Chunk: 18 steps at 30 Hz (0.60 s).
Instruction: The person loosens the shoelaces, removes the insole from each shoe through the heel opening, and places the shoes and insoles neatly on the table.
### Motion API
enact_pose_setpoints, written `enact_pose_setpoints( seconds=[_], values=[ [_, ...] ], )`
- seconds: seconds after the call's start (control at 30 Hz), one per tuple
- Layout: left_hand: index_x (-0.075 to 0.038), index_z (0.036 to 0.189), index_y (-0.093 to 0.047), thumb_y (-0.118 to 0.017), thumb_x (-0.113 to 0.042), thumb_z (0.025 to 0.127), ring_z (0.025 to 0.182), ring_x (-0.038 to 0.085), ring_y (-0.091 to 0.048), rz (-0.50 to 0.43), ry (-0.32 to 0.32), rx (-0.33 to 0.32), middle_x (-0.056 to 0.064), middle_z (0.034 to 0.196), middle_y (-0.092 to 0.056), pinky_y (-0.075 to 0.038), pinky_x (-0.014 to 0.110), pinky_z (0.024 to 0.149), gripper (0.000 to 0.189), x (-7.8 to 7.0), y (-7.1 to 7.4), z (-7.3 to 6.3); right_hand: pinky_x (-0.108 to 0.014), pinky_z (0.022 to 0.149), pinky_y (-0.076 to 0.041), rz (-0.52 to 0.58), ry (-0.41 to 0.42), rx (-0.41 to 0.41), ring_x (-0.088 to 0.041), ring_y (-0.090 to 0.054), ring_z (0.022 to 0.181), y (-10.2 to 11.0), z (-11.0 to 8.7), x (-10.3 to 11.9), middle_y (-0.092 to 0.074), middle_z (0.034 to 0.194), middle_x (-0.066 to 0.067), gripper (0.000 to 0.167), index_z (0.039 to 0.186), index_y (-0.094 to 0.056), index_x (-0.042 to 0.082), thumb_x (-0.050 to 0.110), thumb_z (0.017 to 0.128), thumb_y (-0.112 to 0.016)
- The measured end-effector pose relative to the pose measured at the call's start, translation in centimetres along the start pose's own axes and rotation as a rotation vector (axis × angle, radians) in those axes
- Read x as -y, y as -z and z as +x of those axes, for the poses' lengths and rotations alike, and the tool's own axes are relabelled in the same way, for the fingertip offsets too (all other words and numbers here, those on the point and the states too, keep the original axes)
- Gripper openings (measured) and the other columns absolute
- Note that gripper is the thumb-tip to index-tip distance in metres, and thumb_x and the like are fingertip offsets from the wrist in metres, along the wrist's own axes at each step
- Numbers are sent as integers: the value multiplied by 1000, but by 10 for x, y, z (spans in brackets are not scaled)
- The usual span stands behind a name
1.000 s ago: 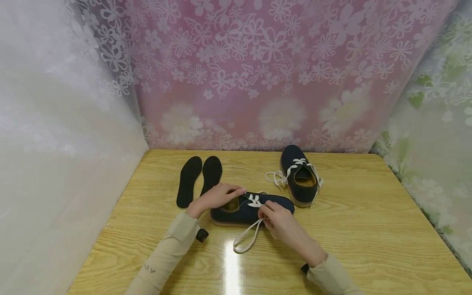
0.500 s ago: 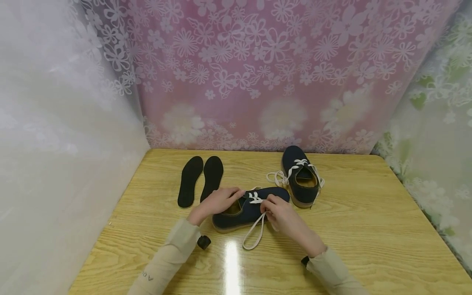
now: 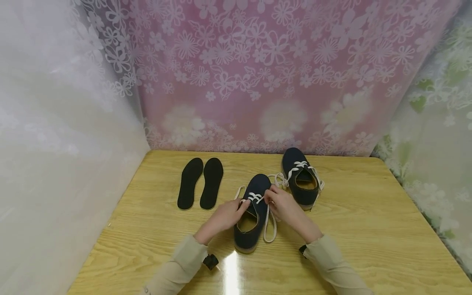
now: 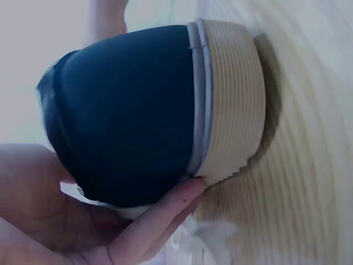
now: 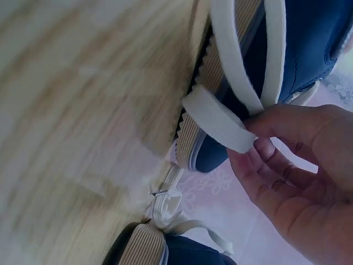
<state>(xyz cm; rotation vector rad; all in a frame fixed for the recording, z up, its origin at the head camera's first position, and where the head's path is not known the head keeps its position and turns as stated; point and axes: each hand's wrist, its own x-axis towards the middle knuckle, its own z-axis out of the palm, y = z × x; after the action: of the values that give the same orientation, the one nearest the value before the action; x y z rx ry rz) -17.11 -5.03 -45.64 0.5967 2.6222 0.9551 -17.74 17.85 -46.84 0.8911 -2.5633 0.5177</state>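
Note:
A navy lace-up shoe [image 3: 260, 182] stands on the table, toe pointing away and a little right. My left hand [image 3: 224, 215] grips its left side, thumb over the edge of the opening by the lacing. In the left wrist view, the heel [image 4: 127, 110] faces the camera and the fingers [image 4: 157, 221] lie along the side down to the ribbed sole. With my right hand [image 3: 289, 208] I pinch the white shoelace [image 5: 220, 124] at the shoe's right side. The lace hangs in a loop below those fingertips. Another lace end emerges on the left side.
A second navy shoe [image 3: 295, 155] stands at the back right, its white laces [image 3: 279, 180] spread close to the first shoe's toe. Two black insoles [image 3: 191, 180] lie side by side at the back left. Floral curtains [image 3: 250, 82] surround the wooden table [image 3: 368, 229].
The shoe has turned from lying crosswise, toe right, to pointing away from me. My left hand has shifted from the opening onto its side. The right hand keeps its pinch on the lace.

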Motion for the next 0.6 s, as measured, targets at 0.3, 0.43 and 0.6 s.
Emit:
enact_pose_setpoints(
  seconds=[0.3,0.43,0.6],
  values=[
    [1,150,-45,-30,-53,109,127,38,-58,27,-14,-44,21,141,-58,-49,51,101,70,-4,-7,-4,-35,57,-49,22,-138,-47,-23,-60,74,-4,-4,-5,-59,101,-13,33,106,-61,3,-13,80,-73],
    [-6,145,-55,-38,-37,112,98,35,-68,124,-15,-160,20,129,-63,-56,49,78,49,2,1,-3,-40,63,-53,34,-156,-80,-26,-64,81,-3,-6,-5,-68,95,-10,24,99,-67,5,-10,82,-74],
    [-8,147,-52,-63,-10,100,75,30,-63,227,-8,-203,22,127,-60,-50,39,55,49,8,9,1,-39,65,-53,29,-171,-144,-25,-61,81,-1,-8,-3,-73,88,-6,22,90,-72,9,-9,79,-78]
  ],
)
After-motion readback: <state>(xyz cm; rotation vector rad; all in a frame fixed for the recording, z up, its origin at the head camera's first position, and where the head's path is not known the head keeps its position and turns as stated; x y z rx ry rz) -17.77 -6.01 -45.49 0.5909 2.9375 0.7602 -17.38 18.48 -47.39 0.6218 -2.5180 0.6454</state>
